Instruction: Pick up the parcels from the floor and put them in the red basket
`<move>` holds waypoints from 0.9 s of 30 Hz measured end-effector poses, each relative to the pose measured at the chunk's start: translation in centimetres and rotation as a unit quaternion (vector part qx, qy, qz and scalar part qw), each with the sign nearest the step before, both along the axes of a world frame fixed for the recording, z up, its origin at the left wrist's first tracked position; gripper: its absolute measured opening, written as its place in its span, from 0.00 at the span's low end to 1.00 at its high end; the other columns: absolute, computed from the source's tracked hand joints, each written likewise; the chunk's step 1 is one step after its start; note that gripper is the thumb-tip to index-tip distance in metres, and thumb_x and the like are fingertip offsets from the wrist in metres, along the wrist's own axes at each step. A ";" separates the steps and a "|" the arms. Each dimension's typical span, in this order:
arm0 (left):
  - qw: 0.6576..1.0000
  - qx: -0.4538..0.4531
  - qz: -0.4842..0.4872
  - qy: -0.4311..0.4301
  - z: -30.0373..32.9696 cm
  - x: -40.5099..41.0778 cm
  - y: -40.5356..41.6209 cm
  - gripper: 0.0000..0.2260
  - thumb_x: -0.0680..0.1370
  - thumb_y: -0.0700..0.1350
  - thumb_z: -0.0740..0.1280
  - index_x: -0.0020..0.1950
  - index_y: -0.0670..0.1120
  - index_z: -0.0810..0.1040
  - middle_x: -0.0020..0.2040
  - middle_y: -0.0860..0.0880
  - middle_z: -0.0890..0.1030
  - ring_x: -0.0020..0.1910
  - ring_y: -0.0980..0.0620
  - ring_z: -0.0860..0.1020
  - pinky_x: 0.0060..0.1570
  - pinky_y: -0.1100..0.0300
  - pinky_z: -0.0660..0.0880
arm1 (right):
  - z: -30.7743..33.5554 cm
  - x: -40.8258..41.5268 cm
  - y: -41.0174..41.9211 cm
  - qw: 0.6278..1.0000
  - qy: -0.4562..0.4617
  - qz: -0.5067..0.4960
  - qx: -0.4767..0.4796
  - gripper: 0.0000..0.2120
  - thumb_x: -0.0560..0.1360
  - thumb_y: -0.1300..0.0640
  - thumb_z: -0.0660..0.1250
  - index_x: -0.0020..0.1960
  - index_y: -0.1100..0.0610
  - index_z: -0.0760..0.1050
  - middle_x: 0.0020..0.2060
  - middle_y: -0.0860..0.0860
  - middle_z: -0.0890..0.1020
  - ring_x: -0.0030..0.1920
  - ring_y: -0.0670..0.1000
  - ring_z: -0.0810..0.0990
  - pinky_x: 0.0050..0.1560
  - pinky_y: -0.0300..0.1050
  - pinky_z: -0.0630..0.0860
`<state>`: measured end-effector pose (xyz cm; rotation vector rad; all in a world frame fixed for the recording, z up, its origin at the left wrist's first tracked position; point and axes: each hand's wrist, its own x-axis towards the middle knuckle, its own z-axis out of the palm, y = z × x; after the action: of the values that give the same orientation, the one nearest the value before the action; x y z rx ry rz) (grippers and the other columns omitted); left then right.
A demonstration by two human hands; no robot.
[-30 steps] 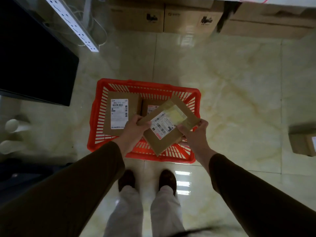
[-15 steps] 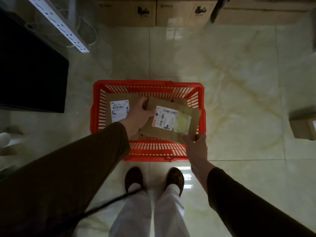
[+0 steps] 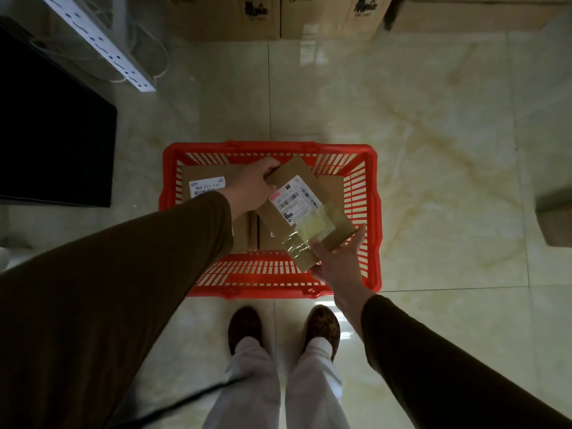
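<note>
Parcel over red basket: left hand grips it, right hand spread beneath.

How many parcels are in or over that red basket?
3: one held by both hands over the basket, one labelled at the left, one beneath at the right. More may be hidden.

Cream marbled floor tiles. Far edge: row of brown cardboard cartons bearing black logos. Far left: white power strip with cables, beside a black panel. Near centre: two patterned shoes.
</note>
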<state>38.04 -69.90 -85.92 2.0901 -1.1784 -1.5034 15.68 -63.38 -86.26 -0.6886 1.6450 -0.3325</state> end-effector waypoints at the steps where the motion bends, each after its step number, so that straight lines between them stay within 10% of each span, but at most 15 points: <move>1: 1.000 -0.003 -0.011 -0.009 -0.2 0.1 -0.3 0.19 0.80 0.36 0.65 0.68 0.53 0.73 0.61 0.51 0.79 0.57 0.50 0.79 0.53 0.55 0.77 | -0.1 0.2 0.0 1.000 -0.001 -0.015 0.013 0.45 0.77 0.58 0.73 0.79 0.41 0.46 0.57 0.52 0.80 0.44 0.59 0.88 0.43 0.60 0.86; 6: 0.979 -0.009 -0.127 -0.158 -1.3 0.2 -0.9 0.25 0.81 0.45 0.65 0.76 0.61 0.65 0.69 0.45 0.71 0.68 0.40 0.69 0.68 0.42 0.68 | -0.8 1.2 -0.1 0.997 0.003 -0.057 0.059 0.21 0.81 0.57 0.68 0.64 0.51 0.58 0.51 0.58 0.83 0.44 0.62 0.89 0.44 0.55 0.87; 18: 0.930 -0.041 -0.208 -0.302 -2.5 1.9 2.3 0.41 0.73 0.49 0.75 0.80 0.55 0.56 0.79 0.46 0.61 0.78 0.41 0.56 0.74 0.42 0.58 | -3.1 1.1 -1.0 0.956 0.171 0.225 0.082 0.10 0.81 0.56 0.67 0.59 0.55 0.68 0.44 0.50 0.81 0.39 0.50 0.84 0.38 0.43 0.82; 27: 0.960 0.012 -0.128 -0.250 -2.2 2.1 3.1 0.45 0.74 0.46 0.75 0.82 0.53 0.50 0.82 0.44 0.48 0.80 0.41 0.43 0.77 0.43 0.51 | -3.1 1.7 -1.0 0.939 0.188 0.287 0.032 0.05 0.82 0.55 0.65 0.55 0.53 0.70 0.40 0.49 0.80 0.38 0.48 0.83 0.35 0.41 0.77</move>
<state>40.18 -66.82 -88.16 2.4999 -1.6660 -1.1072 17.34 -64.41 -89.33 -1.1950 1.7090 0.2898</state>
